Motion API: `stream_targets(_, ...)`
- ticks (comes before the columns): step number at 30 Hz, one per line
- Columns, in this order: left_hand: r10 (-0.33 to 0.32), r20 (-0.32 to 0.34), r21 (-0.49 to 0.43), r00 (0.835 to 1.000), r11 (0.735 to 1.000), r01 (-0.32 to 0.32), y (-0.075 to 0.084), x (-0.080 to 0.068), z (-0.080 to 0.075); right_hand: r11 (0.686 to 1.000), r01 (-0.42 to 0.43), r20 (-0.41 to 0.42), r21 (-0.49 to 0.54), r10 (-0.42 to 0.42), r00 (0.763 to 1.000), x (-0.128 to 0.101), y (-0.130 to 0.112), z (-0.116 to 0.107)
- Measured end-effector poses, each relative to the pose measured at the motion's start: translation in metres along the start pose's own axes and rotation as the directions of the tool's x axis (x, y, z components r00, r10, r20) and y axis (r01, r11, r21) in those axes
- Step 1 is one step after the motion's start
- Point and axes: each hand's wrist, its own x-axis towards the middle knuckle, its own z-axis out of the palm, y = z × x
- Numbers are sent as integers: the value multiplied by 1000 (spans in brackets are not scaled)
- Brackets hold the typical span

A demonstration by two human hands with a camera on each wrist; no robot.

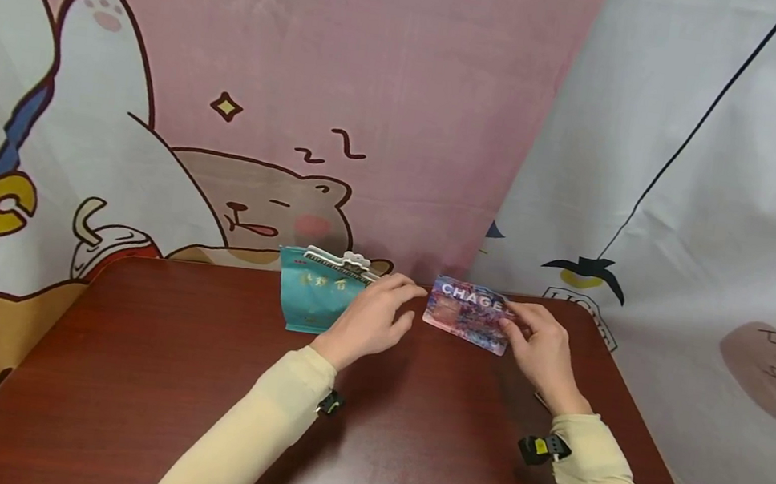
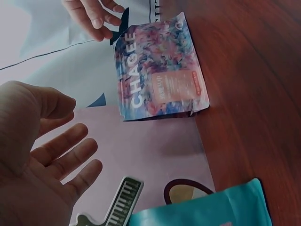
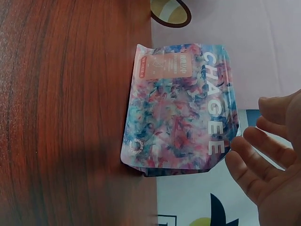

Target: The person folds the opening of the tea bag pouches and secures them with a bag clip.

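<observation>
- CHAGEE pouch [image 1: 468, 315] upright at the desk's [image 1: 196, 380] far edge.
- Right hand [image 1: 540, 348] touches pouch's right edge, fingers apart.
- Left hand [image 1: 371, 317] left of pouch, fingers spread, empty.
- Teal bag [image 1: 311, 301] with clip [image 1: 342, 263] further left, behind left hand.

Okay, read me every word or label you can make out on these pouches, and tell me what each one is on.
"CHAGEE": large white letters near the top edge of the multicoloured pouch.
Pink label panel on that pouch: print too small to read.
Small round mark on that pouch: unreadable.
Teal pouch: gold characters, too blurred to read.
Backdrop: drawn "z z" squiggles above the cartoon bear.
</observation>
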Motion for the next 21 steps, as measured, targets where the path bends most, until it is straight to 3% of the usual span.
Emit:
stream_targets(10, -20, 57, 8, 998, 1000, 19, 6, 10, 9, 1000, 11, -25, 1, -11, 1000, 2, 8, 2)
stream_targets(21, -1, 67, 19, 998, 1000, 0, 7, 23, 18, 999, 30, -58, -10, -31, 998, 7, 12, 3)
